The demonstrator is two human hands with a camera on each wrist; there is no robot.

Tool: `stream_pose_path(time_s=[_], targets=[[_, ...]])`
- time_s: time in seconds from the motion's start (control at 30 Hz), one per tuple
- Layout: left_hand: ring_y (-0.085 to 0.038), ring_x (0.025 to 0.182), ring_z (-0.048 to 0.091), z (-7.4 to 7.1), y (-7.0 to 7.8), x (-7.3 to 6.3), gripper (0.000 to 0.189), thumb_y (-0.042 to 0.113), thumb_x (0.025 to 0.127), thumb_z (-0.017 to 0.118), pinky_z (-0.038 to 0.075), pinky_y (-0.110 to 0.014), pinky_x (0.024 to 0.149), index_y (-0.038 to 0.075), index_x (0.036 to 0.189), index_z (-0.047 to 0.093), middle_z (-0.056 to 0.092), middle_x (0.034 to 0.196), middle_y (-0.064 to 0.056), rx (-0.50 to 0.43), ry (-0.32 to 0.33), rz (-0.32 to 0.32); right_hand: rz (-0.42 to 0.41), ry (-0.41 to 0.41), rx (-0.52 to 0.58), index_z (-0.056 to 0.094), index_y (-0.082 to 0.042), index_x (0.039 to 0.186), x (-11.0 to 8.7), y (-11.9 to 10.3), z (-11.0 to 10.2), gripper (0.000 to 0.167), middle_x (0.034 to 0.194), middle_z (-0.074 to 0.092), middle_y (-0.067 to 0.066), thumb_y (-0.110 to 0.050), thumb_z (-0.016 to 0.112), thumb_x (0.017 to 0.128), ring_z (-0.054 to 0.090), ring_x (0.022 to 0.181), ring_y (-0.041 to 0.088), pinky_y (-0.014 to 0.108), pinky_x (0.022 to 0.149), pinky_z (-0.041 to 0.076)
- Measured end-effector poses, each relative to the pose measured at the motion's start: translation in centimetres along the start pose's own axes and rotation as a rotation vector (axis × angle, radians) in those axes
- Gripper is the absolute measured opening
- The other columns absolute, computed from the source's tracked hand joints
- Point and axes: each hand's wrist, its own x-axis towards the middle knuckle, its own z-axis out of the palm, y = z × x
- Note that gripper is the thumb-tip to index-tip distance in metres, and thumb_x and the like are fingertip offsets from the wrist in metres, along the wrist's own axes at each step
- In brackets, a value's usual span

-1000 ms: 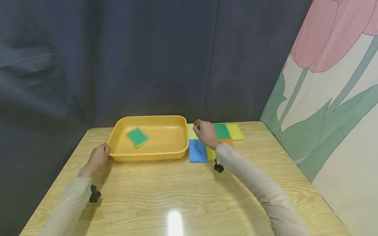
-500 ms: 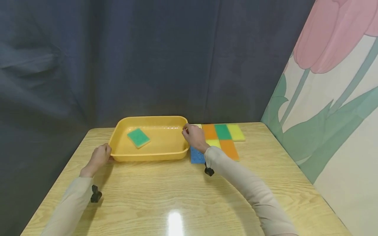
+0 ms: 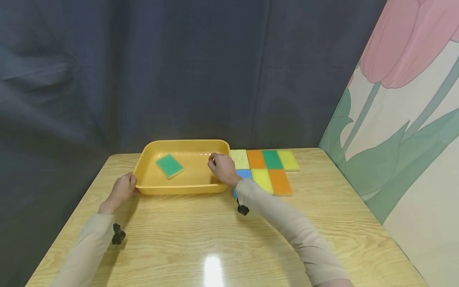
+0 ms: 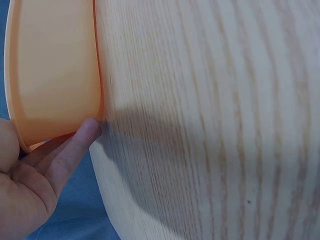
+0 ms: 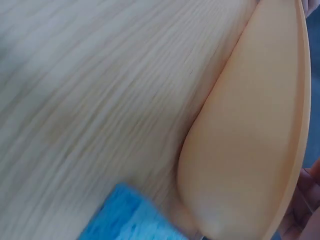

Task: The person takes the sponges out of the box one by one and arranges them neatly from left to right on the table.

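Observation:
In the head view, a shallow yellow plastic tray (image 3: 186,190) sits at the far side of the table. My left hand (image 3: 124,186) grips its near left corner; the left wrist view shows fingers (image 4: 70,155) against the outer wall and the thumb up at the rim. A green-topped sponge (image 3: 169,164) lies tilted on the tray's floor, left of centre. My right hand (image 3: 222,167) hovers over the tray's right end, fingers loosely curled, with nothing visible in them. In the right wrist view, part of that hand (image 5: 300,210) shows beyond the tray rim.
Right of the tray, flat sponges lie in two rows: pale yellow (image 3: 239,159), orange (image 3: 256,159), green (image 3: 273,159) and yellow (image 3: 288,160) behind; blue (image 3: 244,173), yellow (image 3: 263,179) and orange (image 3: 281,182) in front. A dark curtain (image 3: 186,71) hangs behind the table.
My right hand has moved left from above the sponges, across the tray's right rim, to over its inside. The left hand keeps its grip on the tray corner.

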Motion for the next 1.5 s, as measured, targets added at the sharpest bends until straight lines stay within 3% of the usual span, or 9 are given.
stream_pose_path(time_s=[0.13,0.33,0.73,0.9,1.17,1.5], targets=[[-0.037,0.069,0.069,0.1,0.0,0.2,0.035,0.007,0.104,0.025,0.060,-0.039,0.057,-0.004,0.079,0.048,0.061,0.076,-0.023,0.009,0.007,0.002,-0.006,-0.014,-0.001,0.071,-0.007,0.106,0.3,-1.2,0.6,0.020,0.076,0.068,0.000,-0.015,0.053,0.101,0.050,0.052,0.010,0.024,0.052,0.045],[-0.036,0.072,0.069,0.0,0.1,0.0,0.034,0.005,0.105,0.026,0.061,-0.040,0.059,-0.008,0.084,0.049,0.061,0.078,-0.023,-0.011,-0.013,-0.008,-0.002,-0.044,0.036,0.071,-0.007,0.106,0.9,-2.8,1.4,0.020,0.083,0.070,0.002,-0.015,0.053,0.101,0.055,0.056,0.010,0.024,0.057,0.049],[-0.030,0.062,0.062,-0.1,-0.7,-0.3,0.033,0.005,0.104,0.027,0.054,-0.037,0.052,0.002,0.074,0.041,0.050,0.065,-0.013,0.058,0.035,-0.001,0.037,-0.094,0.053,0.071,-0.008,0.106,2.3,-6.0,4.6,0.018,0.096,0.066,0.004,-0.015,0.056,0.100,0.058,0.074,0.013,0.024,0.067,0.052],[-0.031,0.066,0.066,0.2,-0.5,-0.1,0.034,0.005,0.104,0.028,0.057,-0.038,0.055,-0.002,0.078,0.047,0.056,0.069,-0.015,0.032,0.029,0.008,0.078,-0.128,0.069,0.070,-0.007,0.116,2.7,-6.5,5.4,0.022,0.102,0.067,0.005,-0.017,0.057,0.101,0.061,0.079,0.014,0.024,0.065,0.052],[-0.033,0.071,0.069,0.3,-0.3,-0.4,0.033,0.005,0.104,0.026,0.060,-0.040,0.059,-0.007,0.084,0.050,0.062,0.078,-0.021,0.008,-0.001,-0.033,0.108,-0.151,0.143,0.065,-0.002,0.125,3.3,-7.0,6.6,0.030,0.118,0.067,0.011,-0.017,0.055,0.101,0.065,0.100,0.022,0.031,0.081,0.057],[-0.030,0.068,0.063,-0.1,0.1,-0.7,0.031,0.004,0.104,0.030,0.055,-0.042,0.059,-0.002,0.079,0.048,0.055,0.070,-0.014,0.064,0.037,-0.013,0.196,-0.196,0.166,0.062,-0.006,0.131,3.4,-7.5,7.5,0.036,0.126,0.063,0.009,-0.024,0.058,0.100,0.063,0.105,0.022,0.032,0.086,0.056]])
